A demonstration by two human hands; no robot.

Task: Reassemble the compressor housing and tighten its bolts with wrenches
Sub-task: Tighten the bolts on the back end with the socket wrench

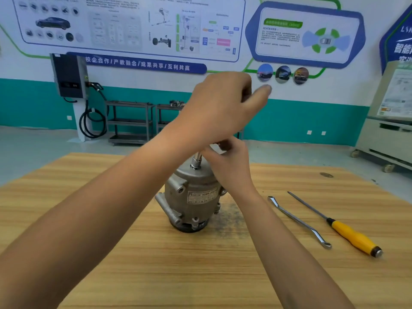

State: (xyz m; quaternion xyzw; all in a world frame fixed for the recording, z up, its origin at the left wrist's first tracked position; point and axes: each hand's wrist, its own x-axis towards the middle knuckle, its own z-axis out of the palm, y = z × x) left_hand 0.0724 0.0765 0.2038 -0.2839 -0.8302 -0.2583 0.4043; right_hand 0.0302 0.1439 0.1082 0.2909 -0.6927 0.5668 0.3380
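Note:
A grey metal compressor housing [192,197] stands upright in the middle of the wooden table [156,253]. A chrome socket on a short extension [197,161] sits on a bolt on the housing's top. My left hand [220,108] is raised above it, fingers curled around the upper end of the socket tool, which the hand mostly hides. My right hand [229,161] pinches the tool's shaft just above the socket. The tool's handle is hidden.
A chrome offset ring wrench [298,221] and a yellow-handled screwdriver [354,236] lie on the table to the right of the housing. Beyond the table are metal shelf carts [131,121], a wall charger [69,76] and a wheeled cabinet [388,134].

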